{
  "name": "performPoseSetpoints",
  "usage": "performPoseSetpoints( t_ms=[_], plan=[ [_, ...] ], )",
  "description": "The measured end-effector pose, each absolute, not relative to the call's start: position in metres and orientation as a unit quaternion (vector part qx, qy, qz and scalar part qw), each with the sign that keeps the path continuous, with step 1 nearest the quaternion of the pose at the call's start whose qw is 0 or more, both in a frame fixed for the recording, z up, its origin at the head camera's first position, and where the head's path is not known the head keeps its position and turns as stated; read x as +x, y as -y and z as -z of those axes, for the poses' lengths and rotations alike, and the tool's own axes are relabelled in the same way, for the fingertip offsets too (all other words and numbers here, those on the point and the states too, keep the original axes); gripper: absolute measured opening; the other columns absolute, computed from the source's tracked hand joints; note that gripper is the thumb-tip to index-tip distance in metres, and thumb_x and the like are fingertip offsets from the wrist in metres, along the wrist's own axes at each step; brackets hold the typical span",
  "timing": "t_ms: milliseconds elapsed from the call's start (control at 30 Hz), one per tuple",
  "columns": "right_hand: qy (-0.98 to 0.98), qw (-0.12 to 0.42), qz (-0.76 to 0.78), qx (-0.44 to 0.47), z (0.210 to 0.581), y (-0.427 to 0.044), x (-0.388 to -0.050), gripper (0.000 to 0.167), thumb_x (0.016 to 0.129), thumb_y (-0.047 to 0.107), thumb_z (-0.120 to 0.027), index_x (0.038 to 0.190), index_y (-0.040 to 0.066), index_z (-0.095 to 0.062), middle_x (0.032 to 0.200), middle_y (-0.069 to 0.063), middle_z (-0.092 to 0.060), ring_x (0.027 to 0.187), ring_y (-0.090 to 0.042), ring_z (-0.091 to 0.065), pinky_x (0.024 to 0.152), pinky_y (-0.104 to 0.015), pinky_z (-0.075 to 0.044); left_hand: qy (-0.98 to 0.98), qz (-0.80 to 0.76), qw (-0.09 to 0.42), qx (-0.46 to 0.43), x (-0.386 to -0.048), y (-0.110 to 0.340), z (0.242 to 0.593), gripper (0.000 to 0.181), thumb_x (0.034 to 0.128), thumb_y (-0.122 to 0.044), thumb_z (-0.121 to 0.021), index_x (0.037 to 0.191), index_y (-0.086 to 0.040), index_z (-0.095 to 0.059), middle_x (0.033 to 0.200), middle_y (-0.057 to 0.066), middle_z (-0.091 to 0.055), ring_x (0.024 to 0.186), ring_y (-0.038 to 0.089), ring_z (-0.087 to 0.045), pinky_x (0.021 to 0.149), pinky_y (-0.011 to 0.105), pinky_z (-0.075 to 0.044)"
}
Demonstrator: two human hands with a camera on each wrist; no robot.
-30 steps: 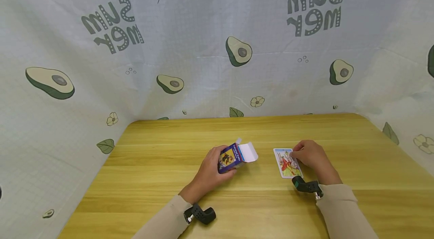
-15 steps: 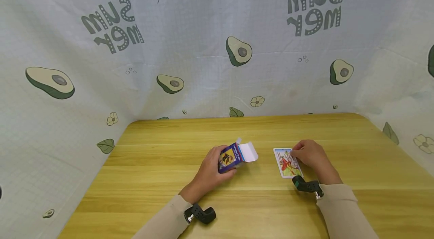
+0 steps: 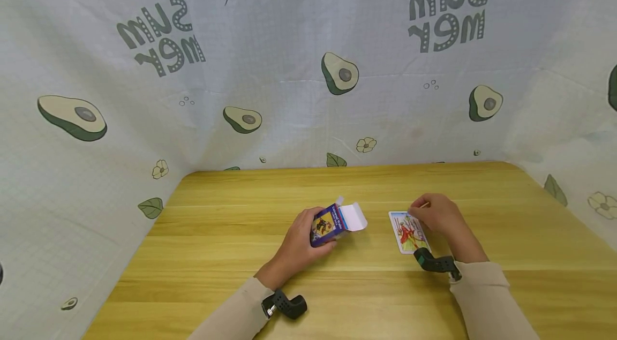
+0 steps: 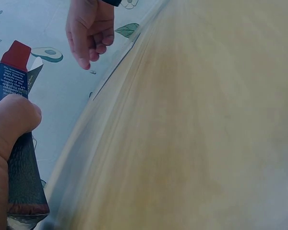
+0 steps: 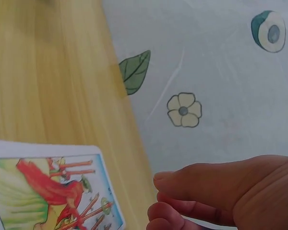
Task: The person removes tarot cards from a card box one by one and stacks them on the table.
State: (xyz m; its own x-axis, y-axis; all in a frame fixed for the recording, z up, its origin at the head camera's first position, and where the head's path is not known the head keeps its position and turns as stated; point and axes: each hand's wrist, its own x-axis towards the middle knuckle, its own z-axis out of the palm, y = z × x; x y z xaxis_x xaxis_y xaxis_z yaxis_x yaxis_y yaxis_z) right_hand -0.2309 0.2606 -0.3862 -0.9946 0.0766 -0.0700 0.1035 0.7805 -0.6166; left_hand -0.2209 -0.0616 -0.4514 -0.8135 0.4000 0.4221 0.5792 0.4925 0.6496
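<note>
My left hand grips a purple tarot card box with a picture on its front. The box is tilted, and its white end flap stands open toward the right. In the left wrist view, my thumb lies across the box's dark side. A tarot card, picture up, lies on the table right of the box; its edge looks thick, like a stack. My right hand hovers at the card's far right corner, fingers loosely curled. In the right wrist view, the fingers are apart from the card and hold nothing.
The wooden table ends at a pale curtain printed with avocados, which surrounds its back and sides. Black wrist cameras sit on the left wrist and right wrist.
My right hand has lifted slightly away from the card's corner, toward the far side, and the fingers have come off it. The left hand and box stay in place.
</note>
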Motion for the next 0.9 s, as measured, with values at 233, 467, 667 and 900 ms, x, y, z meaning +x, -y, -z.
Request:
performPoseSetpoints(
  t_ms=[233, 467, 667, 900],
  plan=[
    [-0.938, 0.008, 0.345, 0.016, 0.369, -0.246, -0.229, 0.030, 0.092, 0.022, -0.063, 0.105, -0.004, -0.061, 0.092, -0.018, -0.061, 0.074, -0.024, -0.056, 0.063, -0.032, -0.052, 0.857, 0.416, 0.109, -0.282, -0.221, 0.063, 0.451, 0.074, 0.0801, -0.032, -0.078, 0.139, -0.009, -0.041, 0.123, 0.002, -0.052, 0.102, 0.013, -0.050, 0.086, 0.031, -0.046],
    [-0.934, 0.003, 0.357, -0.005, 0.353, -0.231, -0.223, 0.029, 0.093, 0.022, -0.063, 0.106, -0.003, -0.061, 0.092, -0.017, -0.063, 0.074, -0.024, -0.057, 0.064, -0.034, -0.052, 0.856, 0.419, 0.107, -0.283, -0.223, 0.063, 0.452, 0.074, 0.0804, -0.033, -0.078, 0.140, -0.009, -0.041, 0.125, 0.003, -0.052, 0.102, 0.013, -0.050, 0.086, 0.032, -0.047],
    [-0.926, -0.012, 0.377, -0.027, 0.346, -0.218, -0.222, 0.025, 0.092, 0.020, -0.064, 0.104, -0.003, -0.062, 0.089, -0.015, -0.063, 0.070, -0.024, -0.056, 0.062, -0.031, -0.050, 0.853, 0.422, 0.108, -0.289, -0.224, 0.062, 0.451, 0.074, 0.0807, -0.034, -0.077, 0.140, -0.007, -0.041, 0.126, 0.006, -0.053, 0.102, 0.014, -0.050, 0.086, 0.032, -0.047],
    [-0.919, -0.031, 0.391, -0.045, 0.344, -0.206, -0.227, 0.024, 0.092, 0.019, -0.064, 0.104, -0.002, -0.063, 0.089, -0.012, -0.064, 0.069, -0.022, -0.056, 0.063, -0.030, -0.050, 0.851, 0.425, 0.111, -0.288, -0.223, 0.062, 0.452, 0.073, 0.0800, -0.034, -0.078, 0.139, -0.009, -0.042, 0.123, 0.003, -0.053, 0.101, 0.013, -0.051, 0.085, 0.030, -0.047]
  ],
)
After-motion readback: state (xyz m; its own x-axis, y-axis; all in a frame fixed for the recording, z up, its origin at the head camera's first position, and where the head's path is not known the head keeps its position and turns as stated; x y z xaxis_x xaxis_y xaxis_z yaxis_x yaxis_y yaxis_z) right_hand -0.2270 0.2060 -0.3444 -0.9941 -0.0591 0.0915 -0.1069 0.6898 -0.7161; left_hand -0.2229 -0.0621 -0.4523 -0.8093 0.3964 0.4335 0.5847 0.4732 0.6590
